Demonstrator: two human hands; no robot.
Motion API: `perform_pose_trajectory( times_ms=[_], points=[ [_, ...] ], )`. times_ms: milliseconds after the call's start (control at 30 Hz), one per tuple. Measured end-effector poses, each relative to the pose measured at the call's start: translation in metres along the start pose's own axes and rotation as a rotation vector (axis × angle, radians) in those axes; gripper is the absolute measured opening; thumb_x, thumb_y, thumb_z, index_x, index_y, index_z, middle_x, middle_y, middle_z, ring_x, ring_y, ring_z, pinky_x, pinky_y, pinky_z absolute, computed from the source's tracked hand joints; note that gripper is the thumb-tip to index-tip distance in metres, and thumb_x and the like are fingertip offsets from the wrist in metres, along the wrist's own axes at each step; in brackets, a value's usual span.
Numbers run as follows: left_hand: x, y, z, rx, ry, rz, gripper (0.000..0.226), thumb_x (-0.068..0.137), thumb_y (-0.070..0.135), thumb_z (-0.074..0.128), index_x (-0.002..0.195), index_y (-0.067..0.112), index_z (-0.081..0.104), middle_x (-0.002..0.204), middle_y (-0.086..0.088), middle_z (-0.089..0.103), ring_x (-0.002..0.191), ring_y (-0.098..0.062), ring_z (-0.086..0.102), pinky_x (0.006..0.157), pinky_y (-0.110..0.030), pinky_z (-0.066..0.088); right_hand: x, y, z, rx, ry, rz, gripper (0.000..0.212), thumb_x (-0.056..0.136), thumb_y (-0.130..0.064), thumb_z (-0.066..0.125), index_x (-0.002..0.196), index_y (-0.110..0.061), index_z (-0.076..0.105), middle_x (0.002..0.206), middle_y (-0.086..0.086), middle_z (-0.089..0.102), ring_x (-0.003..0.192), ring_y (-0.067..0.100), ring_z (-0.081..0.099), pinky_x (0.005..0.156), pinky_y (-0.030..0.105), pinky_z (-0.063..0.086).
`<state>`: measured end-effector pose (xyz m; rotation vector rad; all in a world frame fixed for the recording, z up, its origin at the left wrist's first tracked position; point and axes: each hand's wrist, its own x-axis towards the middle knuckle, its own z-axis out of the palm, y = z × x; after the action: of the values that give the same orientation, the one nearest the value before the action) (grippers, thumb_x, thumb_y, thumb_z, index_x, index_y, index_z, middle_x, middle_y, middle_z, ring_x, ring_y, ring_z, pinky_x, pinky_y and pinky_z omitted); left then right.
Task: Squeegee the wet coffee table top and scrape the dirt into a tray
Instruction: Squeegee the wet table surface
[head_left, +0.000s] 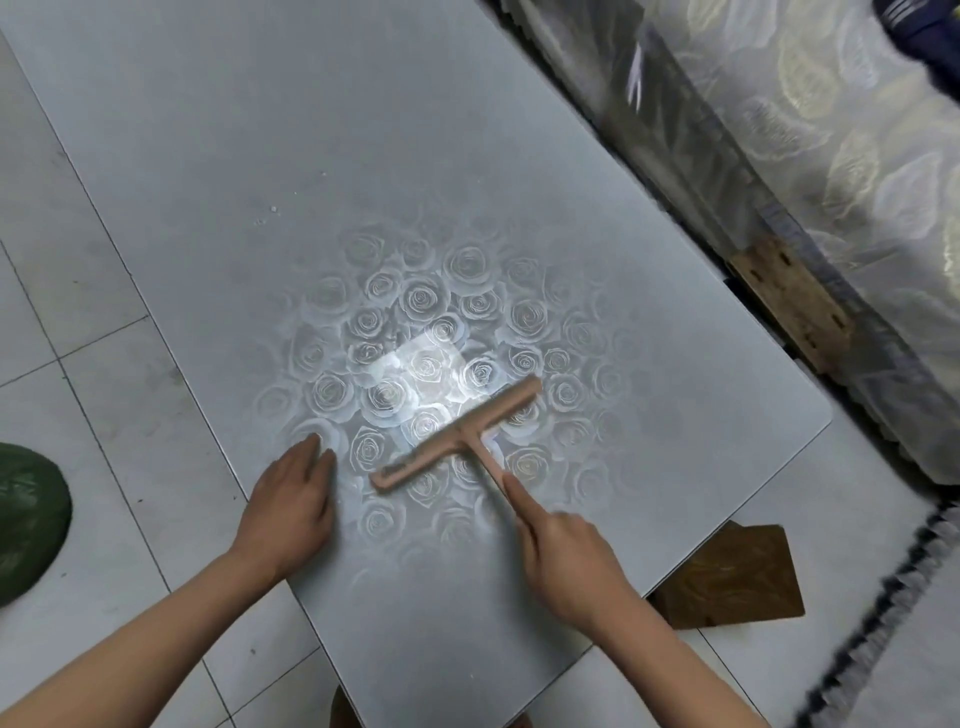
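Squeegee (457, 434): pink, T-shaped. It lies low on the coffee table top (311, 156) over the rose pattern, blade across, handle pointing back to the person.
Right hand (566, 551): grasps the handle end, forefinger laid straight along the shaft and the other fingers curled under. Judged purpose: the straight finger presses the blade down and steers it.
Left hand (291, 506): released, fingers straight and together, palm flat on the glass just beside the table's left edge. It grips nothing. Judged purpose: to brace the body, and perhaps steady the top, during a stroke.
Blade angle: skewed to the table edges, far end toward the sofa (831, 156). Whether the rubber edge touches the glass cannot be told.
Dirt: a few pale crumbs (265, 215) lie well beyond the blade, toward the left edge.
Tray: not in view.
Wetness: glare over the roses hides any film of water.
Surroundings: tiled floor (78, 364), a green object (26, 519) on it at left, a wooden base (737, 577) under the near right corner.
Stage, as a judgement: stroke in hand, scraping into a tray not yet done.
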<state>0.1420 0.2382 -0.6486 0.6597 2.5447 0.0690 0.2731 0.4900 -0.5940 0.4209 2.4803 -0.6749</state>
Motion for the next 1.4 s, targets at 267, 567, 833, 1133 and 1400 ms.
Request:
perform_pose_trajectory(
  times_ms=[267, 567, 833, 1133, 1400],
  points=[
    [0.009, -0.025, -0.009, -0.104, -0.047, -0.033, 0.060, 0.082, 0.025, 0.026, 0.133, 0.007, 0.052, 0.150, -0.008, 0.039, 0.133, -0.026, 0.043, 0.106, -0.036, 0.037, 0.003, -0.009, -0.021, -0.077, 0.052, -0.022, 0.052, 0.099, -0.030, 0.031, 0.144, -0.050, 0.012, 0.096, 0.009, 0.063, 0.088, 0.033, 0.059, 0.063, 0.035, 0.036],
    [0.034, -0.044, -0.019, -0.303, 0.021, -0.039, 0.036, 0.096, 0.016, 0.039, 0.127, 0.013, 0.057, 0.128, -0.003, 0.056, 0.115, -0.023, 0.054, 0.094, -0.032, 0.043, 0.069, -0.058, -0.022, -0.005, 0.002, -0.019, 0.051, 0.102, -0.029, 0.028, 0.149, -0.043, 0.013, 0.100, 0.015, 0.062, 0.091, 0.036, 0.058, 0.068, 0.037, 0.040],
    [0.066, -0.071, -0.046, -0.062, -0.053, -0.082, 0.061, 0.093, 0.028, 0.041, 0.148, 0.008, 0.025, 0.159, -0.015, 0.006, 0.146, -0.027, 0.014, 0.116, -0.036, 0.020, 0.051, -0.055, -0.049, -0.116, 0.030, -0.002, 0.058, 0.100, -0.034, 0.030, 0.140, -0.062, -0.001, 0.092, 0.007, 0.064, 0.083, 0.030, 0.059, 0.064, 0.035, 0.038],
    [0.087, -0.092, -0.047, 0.107, -0.157, -0.095, 0.064, 0.095, 0.043, 0.036, 0.149, 0.014, 0.019, 0.161, -0.004, -0.001, 0.148, -0.017, 0.007, 0.113, -0.038, 0.021, 0.128, -0.107, -0.052, -0.038, 0.036, -0.032, 0.060, 0.101, -0.025, 0.028, 0.146, -0.053, 0.000, 0.079, 0.007, 0.053, 0.069, 0.028, 0.048, 0.062, 0.033, 0.038],
    [0.098, -0.097, -0.063, 0.236, -0.150, 0.021, 0.052, 0.094, 0.032, 0.032, 0.143, 0.014, 0.033, 0.159, -0.007, 0.014, 0.139, -0.017, 0.030, 0.107, -0.035, 0.026, 0.133, -0.116, -0.083, -0.125, 0.049, -0.060, 0.052, 0.100, -0.035, 0.028, 0.142, -0.057, 0.007, 0.090, 0.006, 0.065, 0.083, 0.029, 0.060, 0.060, 0.035, 0.036]
  ],
)
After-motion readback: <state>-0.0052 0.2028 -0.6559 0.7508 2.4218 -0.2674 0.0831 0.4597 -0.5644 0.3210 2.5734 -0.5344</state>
